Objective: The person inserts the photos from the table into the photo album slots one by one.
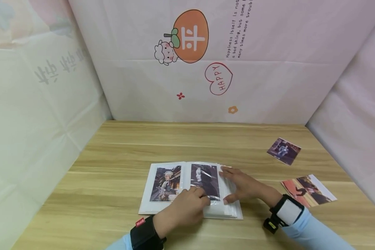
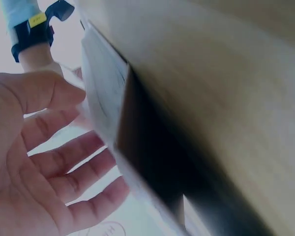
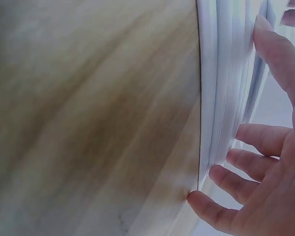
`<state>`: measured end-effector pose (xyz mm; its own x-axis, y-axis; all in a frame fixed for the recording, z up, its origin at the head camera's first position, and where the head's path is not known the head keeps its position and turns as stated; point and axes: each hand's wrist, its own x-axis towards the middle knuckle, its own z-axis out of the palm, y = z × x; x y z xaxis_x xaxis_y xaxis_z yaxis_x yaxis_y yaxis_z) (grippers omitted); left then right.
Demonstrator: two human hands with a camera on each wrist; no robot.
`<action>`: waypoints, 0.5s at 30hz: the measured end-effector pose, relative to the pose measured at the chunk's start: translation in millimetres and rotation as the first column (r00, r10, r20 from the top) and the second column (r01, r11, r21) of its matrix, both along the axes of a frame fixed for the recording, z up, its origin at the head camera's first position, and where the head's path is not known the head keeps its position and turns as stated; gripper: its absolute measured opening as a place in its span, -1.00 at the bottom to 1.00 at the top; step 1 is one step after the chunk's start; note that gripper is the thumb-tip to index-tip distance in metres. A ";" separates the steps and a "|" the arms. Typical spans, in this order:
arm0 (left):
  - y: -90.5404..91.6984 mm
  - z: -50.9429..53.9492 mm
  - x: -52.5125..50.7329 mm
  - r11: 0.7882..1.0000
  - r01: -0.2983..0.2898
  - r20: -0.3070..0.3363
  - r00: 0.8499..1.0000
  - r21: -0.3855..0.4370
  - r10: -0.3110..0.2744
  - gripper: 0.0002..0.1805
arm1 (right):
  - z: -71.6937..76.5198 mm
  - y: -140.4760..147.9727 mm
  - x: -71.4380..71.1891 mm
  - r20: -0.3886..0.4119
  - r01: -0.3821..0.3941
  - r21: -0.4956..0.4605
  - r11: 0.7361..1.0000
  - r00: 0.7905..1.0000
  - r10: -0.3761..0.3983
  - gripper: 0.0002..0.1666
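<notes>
An open photo album lies on the wooden table. Its left page shows a photo of a person in a pale headdress. On the right page is a dark portrait photo under clear, shiny film. My left hand rests over the album's lower middle, fingertips touching the right page at the portrait's lower edge; in the left wrist view its fingers are spread and slightly bent. My right hand lies spread along the album's right side, and in the right wrist view its fingertips touch the stacked page edges.
Two loose photos lie on the table to the right: a dark one farther back and a reddish one with a white strip near my right wrist. Printed white cloth walls the table's back and sides.
</notes>
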<state>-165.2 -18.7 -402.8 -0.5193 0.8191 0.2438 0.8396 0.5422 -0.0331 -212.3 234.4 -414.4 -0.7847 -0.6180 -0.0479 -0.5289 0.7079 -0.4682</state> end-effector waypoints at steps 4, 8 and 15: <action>9.8 -1.8 2.2 0.999 0.034 -0.112 0.993 0.002 -0.033 -0.78 | 0.3 -0.6 -0.1 0.001 0.002 0.004 1.000 1.000 -0.002 0.10; 17.8 -2.1 4.2 0.998 0.058 -0.169 0.984 0.010 -0.055 -0.86 | 0.2 -1.0 0.1 -0.001 -0.001 0.004 1.000 1.000 0.001 0.09; 22.7 -2.0 5.7 0.999 0.047 -0.215 0.976 0.020 -0.041 -0.91 | 0.0 -0.6 1.0 0.010 0.001 0.000 1.000 1.000 -0.001 0.09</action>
